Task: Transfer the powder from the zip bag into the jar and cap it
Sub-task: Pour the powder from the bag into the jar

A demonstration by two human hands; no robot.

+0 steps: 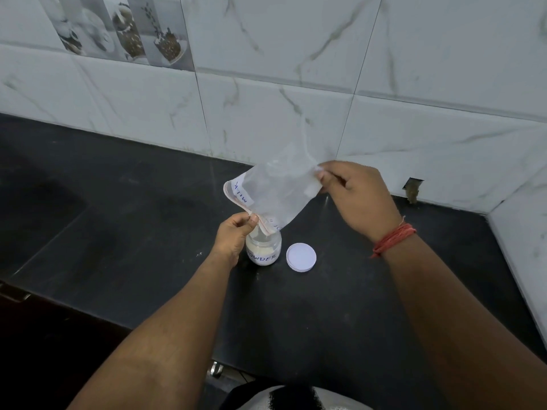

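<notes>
Zip bag (278,187) inverted over jar (263,247); both hands pinch it.
Left hand (233,235) pinches the seal edge, right hand (355,193) the bottom corner; film likely limp, light, slippery.

Jar (263,249) on counter (133,232); cap (301,257) just right of jar; zip bag (278,187) above jar, mouth down.

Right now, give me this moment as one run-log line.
left hand: pinches zip bag mouth over jar | right hand: lifts bag bottom | powder in jar | lid: off, on counter
</notes>
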